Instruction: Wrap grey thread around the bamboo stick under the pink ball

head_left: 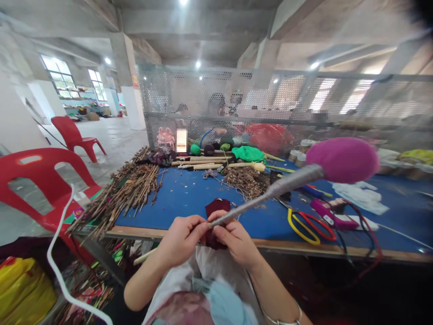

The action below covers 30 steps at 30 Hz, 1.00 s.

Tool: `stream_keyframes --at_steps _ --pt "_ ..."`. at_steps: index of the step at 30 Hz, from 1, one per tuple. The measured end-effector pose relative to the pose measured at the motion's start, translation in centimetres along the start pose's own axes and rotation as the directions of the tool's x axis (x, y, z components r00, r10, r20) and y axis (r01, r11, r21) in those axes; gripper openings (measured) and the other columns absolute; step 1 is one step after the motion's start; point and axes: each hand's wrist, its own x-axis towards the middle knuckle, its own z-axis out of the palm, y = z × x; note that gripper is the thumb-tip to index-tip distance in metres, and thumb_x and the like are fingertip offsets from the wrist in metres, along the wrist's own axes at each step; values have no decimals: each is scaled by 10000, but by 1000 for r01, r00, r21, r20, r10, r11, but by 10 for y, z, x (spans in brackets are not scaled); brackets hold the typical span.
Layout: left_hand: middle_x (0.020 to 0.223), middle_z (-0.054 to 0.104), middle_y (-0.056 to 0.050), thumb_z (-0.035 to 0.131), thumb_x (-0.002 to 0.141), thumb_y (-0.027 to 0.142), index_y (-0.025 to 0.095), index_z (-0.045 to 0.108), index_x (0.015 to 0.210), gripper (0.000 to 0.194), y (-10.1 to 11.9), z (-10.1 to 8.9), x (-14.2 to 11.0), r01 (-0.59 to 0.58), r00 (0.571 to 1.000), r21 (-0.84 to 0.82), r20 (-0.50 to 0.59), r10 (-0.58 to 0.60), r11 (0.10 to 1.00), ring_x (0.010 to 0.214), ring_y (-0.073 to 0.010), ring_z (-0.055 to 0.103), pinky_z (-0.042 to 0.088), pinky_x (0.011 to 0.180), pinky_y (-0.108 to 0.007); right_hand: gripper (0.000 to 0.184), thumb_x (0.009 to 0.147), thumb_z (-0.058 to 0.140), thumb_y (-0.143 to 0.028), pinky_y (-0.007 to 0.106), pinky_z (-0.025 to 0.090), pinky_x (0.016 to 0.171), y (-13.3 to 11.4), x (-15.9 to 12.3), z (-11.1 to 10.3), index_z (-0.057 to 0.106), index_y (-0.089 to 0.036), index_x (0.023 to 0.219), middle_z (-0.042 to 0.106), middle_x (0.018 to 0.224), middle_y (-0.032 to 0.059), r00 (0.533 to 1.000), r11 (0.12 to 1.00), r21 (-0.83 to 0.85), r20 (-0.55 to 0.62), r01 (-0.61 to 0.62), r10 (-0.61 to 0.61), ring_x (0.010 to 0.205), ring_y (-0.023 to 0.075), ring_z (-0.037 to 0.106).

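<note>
My left hand [181, 237] and my right hand [235, 239] meet in front of my body, both closed in a pinch on the lower end of a grey wrapped stick [267, 195]. The stick slants up to the right and ends in a magenta felt ball [341, 159]. A dark maroon piece of felt [216, 208] sits between and behind my fingers, at the stick's lower end. Both hands hover just before the near edge of the blue-topped table [189, 198].
On the table lie a heap of dry twigs [125, 194], a tangle of brown fibres [246, 180], yellow-and-red scissors [306, 223], a pink glue gun [326, 214] with cables, wooden sticks and felt balls. Red chairs [40, 180] stand left. People sit behind a mesh screen [216, 108].
</note>
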Motion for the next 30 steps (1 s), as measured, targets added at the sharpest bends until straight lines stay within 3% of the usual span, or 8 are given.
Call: stream_keyframes --at_steps 3,7,10,17,22,24,26,30 --pt "785 670 -25 429 889 349 184 623 942 261 -2 8 0 10 994 100 -112 2 995 702 -152 593 438 661 -248 211 838 529 -362 258 427 700 4 1 0 598 -162 843 555 887 53 996 1000 -25 -86 17 -19 785 150 530" --pt "955 660 -69 533 835 299 185 603 989 204 -15 22 -1 -48 924 281 -351 149 958 880 -195 587 442 780 -299 244 830 534 -398 232 396 574 7 5 2 568 -160 867 518 723 17 980 1000 0 -196 -31 31 638 124 485" --pt "898 687 -55 497 860 294 193 638 915 183 -19 18 2 -108 931 286 -307 198 952 843 -175 610 445 766 -275 270 821 549 -418 213 302 456 8 7 0 546 -164 914 418 588 -36 987 994 86 -136 -70 82 493 91 368" --pt "661 655 4 398 899 313 186 645 879 279 -1 2 15 -35 997 32 -68 37 999 580 -117 576 410 562 -212 307 816 562 -434 216 169 410 6 8 -7 523 -170 970 335 531 -66 995 973 221 -58 -70 84 436 70 245" --pt "917 659 -62 546 818 291 182 618 930 171 -3 12 14 -87 948 222 -282 150 971 852 -185 582 440 727 -275 290 822 548 -447 217 193 401 3 13 -3 533 -169 905 352 532 -56 980 989 137 -184 -55 80 438 75 274" --pt "880 659 -66 558 814 282 183 638 876 141 -6 13 14 -100 926 281 -325 193 955 853 -188 576 436 742 -284 296 818 551 -453 217 197 399 3 13 -1 534 -169 903 350 525 -58 976 989 133 -200 -64 90 436 76 277" --pt "822 673 -50 548 827 285 189 661 871 155 -6 10 14 -105 933 256 -310 184 961 796 -172 588 436 719 -268 307 806 562 -461 214 188 398 2 13 -1 526 -173 908 347 516 -63 983 982 177 -157 -69 97 429 72 267" --pt "732 688 -14 446 887 314 198 680 904 261 1 3 17 -96 988 61 -112 102 994 652 -130 601 436 636 -222 328 782 590 -468 207 164 396 1 13 -1 500 -179 910 331 518 -76 993 949 309 -73 -68 95 415 58 239"
